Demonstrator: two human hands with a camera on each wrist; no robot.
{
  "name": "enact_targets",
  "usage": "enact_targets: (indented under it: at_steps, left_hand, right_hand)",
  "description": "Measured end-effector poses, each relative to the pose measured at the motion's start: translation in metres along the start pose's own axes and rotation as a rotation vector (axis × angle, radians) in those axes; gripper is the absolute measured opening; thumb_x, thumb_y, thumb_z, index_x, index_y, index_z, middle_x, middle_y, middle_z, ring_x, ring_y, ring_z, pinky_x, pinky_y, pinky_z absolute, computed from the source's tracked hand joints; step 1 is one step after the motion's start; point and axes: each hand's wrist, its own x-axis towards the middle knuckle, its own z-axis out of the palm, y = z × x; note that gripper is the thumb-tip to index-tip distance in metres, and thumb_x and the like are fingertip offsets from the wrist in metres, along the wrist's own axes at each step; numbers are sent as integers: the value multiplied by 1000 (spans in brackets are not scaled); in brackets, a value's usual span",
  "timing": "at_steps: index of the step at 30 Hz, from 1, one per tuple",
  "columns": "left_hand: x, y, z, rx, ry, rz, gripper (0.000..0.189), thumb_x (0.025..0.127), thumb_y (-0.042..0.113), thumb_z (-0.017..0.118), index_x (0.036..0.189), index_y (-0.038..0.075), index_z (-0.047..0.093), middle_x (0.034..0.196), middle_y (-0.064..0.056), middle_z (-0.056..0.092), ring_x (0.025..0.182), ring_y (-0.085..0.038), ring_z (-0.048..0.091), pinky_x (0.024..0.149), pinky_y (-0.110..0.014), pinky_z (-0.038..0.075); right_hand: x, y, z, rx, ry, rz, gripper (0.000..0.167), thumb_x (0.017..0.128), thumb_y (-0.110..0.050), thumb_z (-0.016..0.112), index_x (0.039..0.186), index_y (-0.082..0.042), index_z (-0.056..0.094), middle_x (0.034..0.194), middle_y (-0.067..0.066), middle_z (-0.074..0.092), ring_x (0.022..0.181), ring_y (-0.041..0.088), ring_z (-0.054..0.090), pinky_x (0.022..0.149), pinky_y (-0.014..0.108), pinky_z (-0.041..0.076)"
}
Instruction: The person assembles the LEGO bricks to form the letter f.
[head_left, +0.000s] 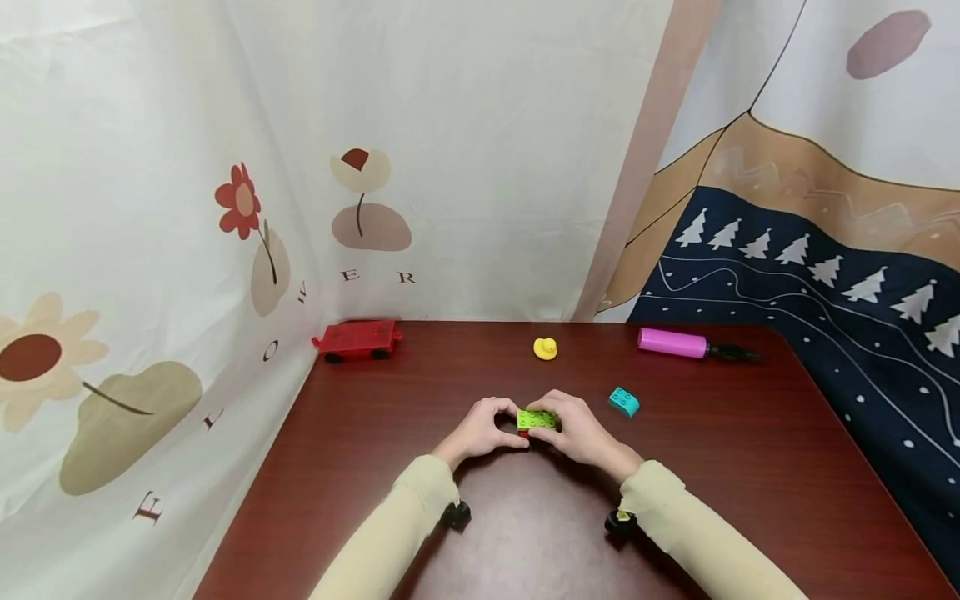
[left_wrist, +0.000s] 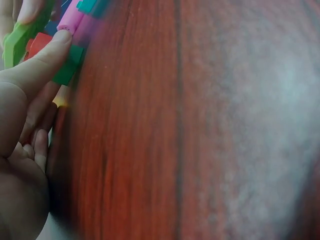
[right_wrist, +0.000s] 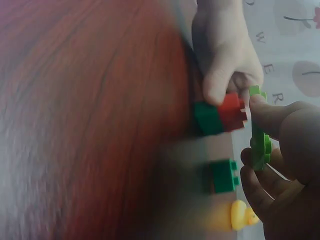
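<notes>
My right hand (head_left: 581,429) pinches a flat lime-green toy brick (head_left: 536,420) between thumb and fingers. In the right wrist view, the lime brick (right_wrist: 258,132) is held just over the studs of a red brick (right_wrist: 231,111), with a narrow gap between them. The red brick sits on a dark green brick (right_wrist: 207,119). My left hand (head_left: 483,429) grips this red and green pair, its thumb (left_wrist: 47,60) across the side in the left wrist view. From the head view, the hands and lime brick hide most of the pair.
Another green brick (right_wrist: 224,176) stands beyond the hands in the right wrist view. A turquoise brick (head_left: 623,402) lies right of my right hand. Along the back are a red toy car (head_left: 358,338), a yellow duck (head_left: 545,348) and a pink cylinder with a dark end (head_left: 672,342).
</notes>
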Motion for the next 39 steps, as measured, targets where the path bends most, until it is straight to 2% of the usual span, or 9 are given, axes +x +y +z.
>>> enact_targets:
  at_steps: [11,21,29,39]
  left_hand:
    - [0,2,-1,27,6,-19,40,77,29,97,110,16,76,108,5,74,105,-14,63,100,-36,47]
    - [0,3,0,17,5,-28,39,78,29,96,109,17,77,108,5,73,106,-15,62,100,-38,47]
    - [-1,1,0,19,-1,-23,38,79,30,96,110,18,77,108,6,73,106,-14,62,100,-37,47]
    - [0,-1,1,26,7,-5,39,78,28,96,109,18,77,105,6,73,100,-13,62,94,-33,48]
  right_hand:
    - [7,-2,9,3,13,-58,29,89,-13,86,116,-7,77,103,4,71,91,17,66,79,33,57]
    - [9,-2,8,44,-2,15,28,88,-14,87,114,-7,80,103,3,72,92,18,68,80,32,58]
    - [10,-3,9,54,-6,27,29,87,-11,87,115,-6,81,98,0,70,89,15,67,78,29,56]
    - [7,5,11,25,3,-67,31,88,-14,87,117,-6,80,94,-2,65,81,9,59,69,25,51]
